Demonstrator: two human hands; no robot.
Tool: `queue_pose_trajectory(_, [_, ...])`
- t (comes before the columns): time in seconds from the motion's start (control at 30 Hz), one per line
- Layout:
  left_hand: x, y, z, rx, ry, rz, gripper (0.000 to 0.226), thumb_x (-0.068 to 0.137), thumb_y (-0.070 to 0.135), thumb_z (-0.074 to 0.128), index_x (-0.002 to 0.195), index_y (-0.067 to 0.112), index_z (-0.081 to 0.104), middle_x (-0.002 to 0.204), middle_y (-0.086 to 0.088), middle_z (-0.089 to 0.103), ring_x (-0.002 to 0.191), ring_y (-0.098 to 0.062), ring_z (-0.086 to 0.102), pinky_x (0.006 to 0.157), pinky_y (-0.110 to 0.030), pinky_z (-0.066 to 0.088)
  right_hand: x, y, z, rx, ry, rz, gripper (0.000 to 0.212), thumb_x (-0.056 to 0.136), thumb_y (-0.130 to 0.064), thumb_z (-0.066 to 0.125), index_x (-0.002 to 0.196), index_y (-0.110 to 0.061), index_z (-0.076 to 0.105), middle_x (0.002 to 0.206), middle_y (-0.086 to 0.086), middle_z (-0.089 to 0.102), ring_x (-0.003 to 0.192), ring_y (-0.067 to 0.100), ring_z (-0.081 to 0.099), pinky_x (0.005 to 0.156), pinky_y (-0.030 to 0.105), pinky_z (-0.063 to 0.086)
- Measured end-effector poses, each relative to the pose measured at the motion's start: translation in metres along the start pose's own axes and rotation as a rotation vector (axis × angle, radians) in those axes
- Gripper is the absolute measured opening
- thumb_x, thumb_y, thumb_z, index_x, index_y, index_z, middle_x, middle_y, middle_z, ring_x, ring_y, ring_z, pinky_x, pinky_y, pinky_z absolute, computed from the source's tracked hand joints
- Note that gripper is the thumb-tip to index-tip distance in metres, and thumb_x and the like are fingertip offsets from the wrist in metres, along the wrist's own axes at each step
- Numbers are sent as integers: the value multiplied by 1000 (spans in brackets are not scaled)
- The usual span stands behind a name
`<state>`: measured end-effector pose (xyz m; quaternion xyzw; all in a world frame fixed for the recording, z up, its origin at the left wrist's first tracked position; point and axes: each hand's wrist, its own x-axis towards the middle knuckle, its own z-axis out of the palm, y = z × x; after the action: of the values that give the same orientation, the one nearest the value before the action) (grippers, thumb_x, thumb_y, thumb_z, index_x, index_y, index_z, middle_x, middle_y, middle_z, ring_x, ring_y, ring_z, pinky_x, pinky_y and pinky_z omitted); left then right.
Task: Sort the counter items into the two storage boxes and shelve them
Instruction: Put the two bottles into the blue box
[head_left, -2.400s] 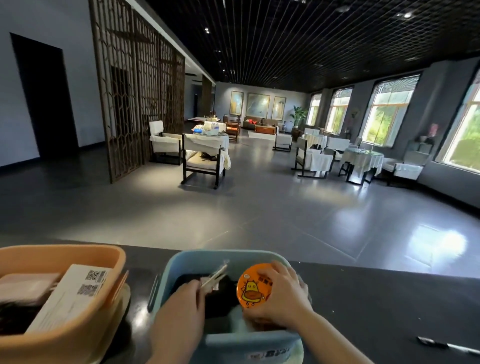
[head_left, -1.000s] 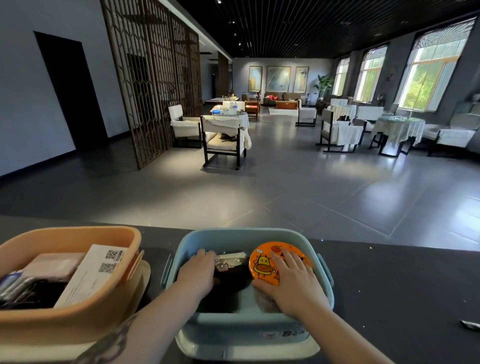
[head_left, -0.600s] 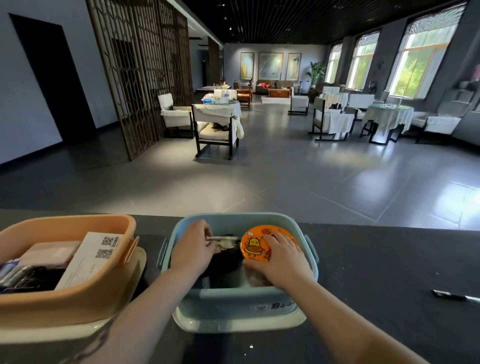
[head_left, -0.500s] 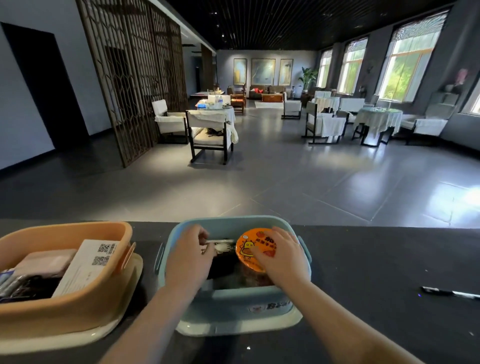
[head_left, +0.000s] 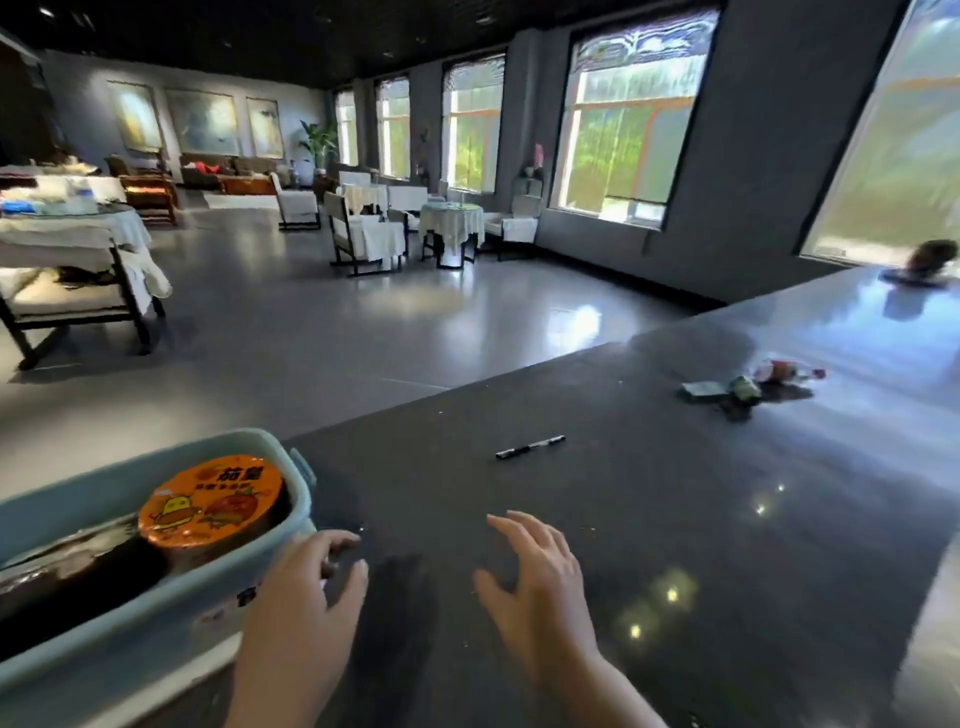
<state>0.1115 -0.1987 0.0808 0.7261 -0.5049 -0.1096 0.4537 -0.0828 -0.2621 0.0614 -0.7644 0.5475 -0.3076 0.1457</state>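
**Both hands out of the blue box; the view swings toward the leftover items**

The blue storage box (head_left: 156, 587) sits at the lower left of the frame on the dark table (head_left: 649, 519), with the orange-lidded round tub (head_left: 210, 501) lying inside it against the right-hand wall, beside dark packets that are too blurred to name. Half a second ago both hands were down inside this box, the right one pressed on the tub's lid. Now both are out. The left hand (head_left: 298, 618) hovers just beside the box's near right corner, fingers loosely spread and holding nothing; whether it brushes the wall I cannot tell. The right hand (head_left: 540, 587) is over bare table at the lower middle, fingers fanned wide, also empty.

The head has turned right, so the orange box has left the frame, and the far stretch of table has come into sight. A pen (head_left: 530, 447) lies alone at the middle of the frame, well apart from the right hand. Farther off at the upper right is a small cluster of wrapped bits (head_left: 743, 384).

My reading: the tub is stowed, and sorting is not done. The pen looks the likely next pick, then the cluster, before any shelving.
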Motion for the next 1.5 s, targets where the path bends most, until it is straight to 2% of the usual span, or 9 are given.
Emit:
queue_pose_trajectory(0.1, [-10,35,53,-39,-107,97,19,82,17,68,95,29,61,93,11,56,82,-1,55,73,-28,40,-16,40,-47,-96,64,66,55,82,-37,60,136,-35,48,142,-19,40,134,3,30,109,18,20])
queue_pose_trajectory(0.3, [-48,105,140,-38,-194,150,22,80,18,70,92,34,61,94,14,55,85,-5,56,68,-28,39,-35,132,-133,-141,114,214,53,82,-42,59,134,-38,48,143,-21,39,133,1,29,109,19,21])
queue_pose_trajectory(0.43, [-67,145,202,-3,-185,108,21,79,15,70,93,29,65,96,7,58,87,-14,56,74,-32,42,-40,203,-191,-152,109,246,52,82,-44,58,133,-38,49,140,-22,40,132,1,31,108,20,23])
queue_pose_trajectory(0.7, [-102,256,346,-86,-213,178,20,81,18,70,97,28,65,95,11,56,89,-10,56,77,-30,43,-49,336,-294,-167,57,333,51,83,-41,58,133,-37,48,138,-21,43,130,3,35,108,21,27])
queue_pose_trajectory(0.83, [-103,299,399,-97,-254,227,20,81,22,69,98,31,64,92,18,53,89,-4,55,73,-24,40,-44,379,-319,-172,29,342,50,84,-43,58,133,-38,49,136,-22,44,128,2,38,106,19,28])
queue_pose_trajectory(0.97, [-83,321,447,-99,-259,254,20,82,23,68,98,32,63,94,21,53,91,-4,55,76,-23,43,-20,419,-329,-157,46,356,48,83,-46,58,130,-41,49,133,-25,44,126,0,39,104,17,28])
queue_pose_trajectory(1.23, [-19,353,553,-126,-222,190,20,81,19,70,99,24,66,93,11,57,86,-12,56,79,-32,47,68,508,-353,-156,-42,367,50,83,-40,60,131,-37,50,134,-19,46,126,5,41,103,18,30])
queue_pose_trajectory(1.4, [27,381,609,-109,-230,185,20,82,20,68,101,25,64,94,11,56,86,-12,57,79,-30,47,128,555,-373,-131,-13,365,47,84,-37,62,129,-35,51,132,-19,48,124,6,43,101,19,33])
queue_pose_trajectory(1.5, [43,388,634,-89,-249,170,19,82,20,68,99,26,64,93,12,55,86,-10,56,78,-27,45,152,585,-368,-72,-62,396,47,83,-34,64,128,-35,53,131,-16,49,123,7,44,101,19,34])
